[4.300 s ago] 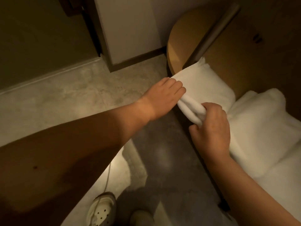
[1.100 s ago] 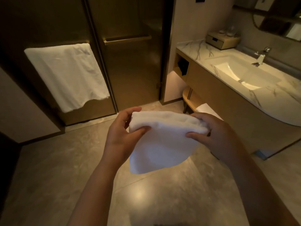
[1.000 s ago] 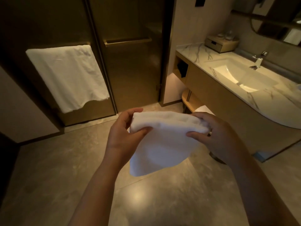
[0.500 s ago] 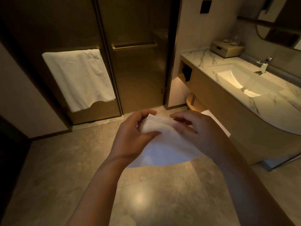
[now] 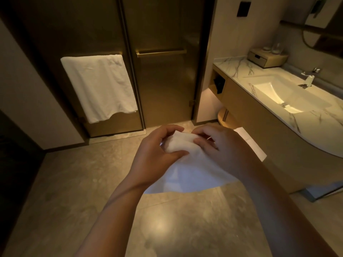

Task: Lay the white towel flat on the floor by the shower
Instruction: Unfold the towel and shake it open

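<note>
I hold a folded white towel (image 5: 187,173) in the air at mid-frame, above the tiled floor (image 5: 78,191). My left hand (image 5: 156,154) grips its upper left edge with thumb and fingers. My right hand (image 5: 220,147) pinches the top edge right beside it, fingers close to those of the left. The towel's lower part hangs down in a rounded fold below both hands. The glass shower doors (image 5: 163,80) stand straight ahead, shut.
Another white towel (image 5: 100,88) hangs on the bar of the left glass door. A marble vanity (image 5: 241,69) with a lit sink (image 5: 285,95) and tap runs along the right. More white towels (image 5: 250,143) lie on the shelf beneath it.
My hands have drawn together at the towel's top edge, where a second ago they held it at its two sides. The view has moved closer to the shower doors.
</note>
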`<action>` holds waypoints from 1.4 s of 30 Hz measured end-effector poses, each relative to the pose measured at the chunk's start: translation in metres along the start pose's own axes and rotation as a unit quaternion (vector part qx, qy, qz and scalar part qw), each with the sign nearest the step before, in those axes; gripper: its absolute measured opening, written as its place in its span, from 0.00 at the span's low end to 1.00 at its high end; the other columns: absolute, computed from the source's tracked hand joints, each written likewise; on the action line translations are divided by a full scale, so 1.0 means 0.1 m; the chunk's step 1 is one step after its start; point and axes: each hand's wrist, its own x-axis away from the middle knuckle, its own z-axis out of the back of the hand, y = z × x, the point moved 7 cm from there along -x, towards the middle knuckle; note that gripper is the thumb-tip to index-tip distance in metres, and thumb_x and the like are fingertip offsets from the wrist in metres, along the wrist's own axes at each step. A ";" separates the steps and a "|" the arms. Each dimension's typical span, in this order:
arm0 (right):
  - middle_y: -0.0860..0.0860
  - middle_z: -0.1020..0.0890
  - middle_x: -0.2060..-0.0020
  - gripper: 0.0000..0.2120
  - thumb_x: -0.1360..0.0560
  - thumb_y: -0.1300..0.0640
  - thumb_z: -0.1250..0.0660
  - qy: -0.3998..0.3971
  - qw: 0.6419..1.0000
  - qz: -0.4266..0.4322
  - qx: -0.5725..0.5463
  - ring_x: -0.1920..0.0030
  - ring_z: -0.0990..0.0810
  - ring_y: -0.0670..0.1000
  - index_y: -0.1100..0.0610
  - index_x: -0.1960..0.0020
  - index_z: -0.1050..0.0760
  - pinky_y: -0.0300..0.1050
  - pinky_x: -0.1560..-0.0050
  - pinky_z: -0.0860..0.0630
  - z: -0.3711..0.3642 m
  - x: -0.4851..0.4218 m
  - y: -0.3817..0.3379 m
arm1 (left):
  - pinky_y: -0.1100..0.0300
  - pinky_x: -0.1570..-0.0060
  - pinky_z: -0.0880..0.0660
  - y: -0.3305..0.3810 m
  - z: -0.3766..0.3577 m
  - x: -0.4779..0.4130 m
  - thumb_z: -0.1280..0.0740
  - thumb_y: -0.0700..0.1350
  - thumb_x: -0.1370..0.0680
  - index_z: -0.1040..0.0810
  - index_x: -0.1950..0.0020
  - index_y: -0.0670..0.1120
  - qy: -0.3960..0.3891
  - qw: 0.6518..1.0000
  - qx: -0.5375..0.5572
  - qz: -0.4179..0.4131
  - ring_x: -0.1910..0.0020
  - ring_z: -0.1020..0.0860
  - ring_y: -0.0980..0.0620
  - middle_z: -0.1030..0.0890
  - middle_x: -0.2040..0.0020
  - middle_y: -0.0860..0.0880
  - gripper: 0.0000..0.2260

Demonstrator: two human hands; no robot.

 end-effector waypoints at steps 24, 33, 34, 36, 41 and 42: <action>0.47 0.19 0.57 0.08 0.23 0.53 0.37 0.032 0.999 -0.015 0.014 0.60 0.26 0.43 0.52 0.48 0.22 0.32 0.59 0.32 0.07 0.02 -0.04 | 0.66 0.47 0.25 0.03 -0.01 -0.02 0.24 0.46 0.32 0.26 0.49 0.57 0.045 0.998 0.000 -0.049 0.45 0.23 0.61 0.21 0.46 0.61 0.17; 0.38 0.20 0.56 0.09 0.22 0.55 0.39 -0.017 0.998 0.004 -0.058 0.54 0.23 0.39 0.41 0.49 0.26 0.38 0.56 0.25 0.06 0.02 0.06 | 0.63 0.51 0.24 0.05 -0.05 -0.14 0.25 0.46 0.31 0.23 0.47 0.55 0.022 0.997 -0.052 -0.059 0.50 0.22 0.59 0.21 0.51 0.59 0.15; 0.36 0.20 0.53 0.11 0.22 0.56 0.40 -0.035 0.996 0.008 -0.079 0.51 0.23 0.38 0.40 0.48 0.25 0.36 0.54 0.25 0.07 0.01 0.08 | 0.64 0.51 0.24 0.04 -0.04 -0.15 0.25 0.46 0.31 0.23 0.48 0.55 0.022 0.997 -0.046 -0.055 0.50 0.22 0.59 0.21 0.51 0.59 0.14; 0.29 0.22 0.50 0.17 0.23 0.58 0.41 -0.071 0.990 0.030 -0.115 0.46 0.25 0.35 0.37 0.45 0.25 0.29 0.51 0.28 0.10 -0.01 0.08 | 0.64 0.51 0.23 0.04 -0.01 -0.17 0.25 0.45 0.31 0.22 0.49 0.53 0.019 0.998 -0.026 -0.056 0.51 0.22 0.58 0.20 0.52 0.58 0.13; 0.36 0.20 0.46 0.24 0.26 0.64 0.32 -0.117 0.983 0.088 -0.111 0.47 0.22 0.38 0.38 0.39 0.25 0.31 0.51 0.25 0.21 -0.08 0.08 | 0.64 0.52 0.23 0.09 0.04 -0.26 0.24 0.43 0.31 0.19 0.50 0.49 -0.006 0.997 0.021 -0.072 0.51 0.20 0.54 0.18 0.53 0.55 0.11; 0.38 0.19 0.47 0.24 0.28 0.63 0.30 -0.110 0.984 0.104 -0.096 0.48 0.22 0.39 0.38 0.39 0.26 0.31 0.52 0.25 0.24 -0.10 0.07 | 0.65 0.52 0.24 0.10 0.05 -0.27 0.24 0.43 0.31 0.19 0.50 0.49 -0.010 0.997 0.032 -0.072 0.51 0.20 0.55 0.18 0.53 0.55 0.11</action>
